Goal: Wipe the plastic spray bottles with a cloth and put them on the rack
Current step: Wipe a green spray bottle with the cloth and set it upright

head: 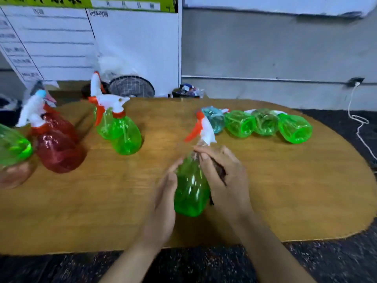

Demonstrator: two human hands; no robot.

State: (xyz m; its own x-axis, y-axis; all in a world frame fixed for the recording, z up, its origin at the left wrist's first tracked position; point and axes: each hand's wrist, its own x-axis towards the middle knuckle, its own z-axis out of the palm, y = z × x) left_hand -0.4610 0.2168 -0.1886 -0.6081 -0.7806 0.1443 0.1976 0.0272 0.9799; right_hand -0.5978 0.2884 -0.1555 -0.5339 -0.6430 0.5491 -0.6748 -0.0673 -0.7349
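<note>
Both forearms reach forward. The left hand presses flat, fingers straight, on the green bottle; the right hand curls its fingers round it.

A green spray bottle with a red-and-white trigger stood tilted on the desk. Behind it, a blue bottle and three green bottles lay in a row.

Translucent green spray bottle with white head and orange-red trigger. Tan wood-grain surface. Translucent red bottles at nine o'clock; one pale blue bottle at one o'clock. Dark speckled floor.
</note>
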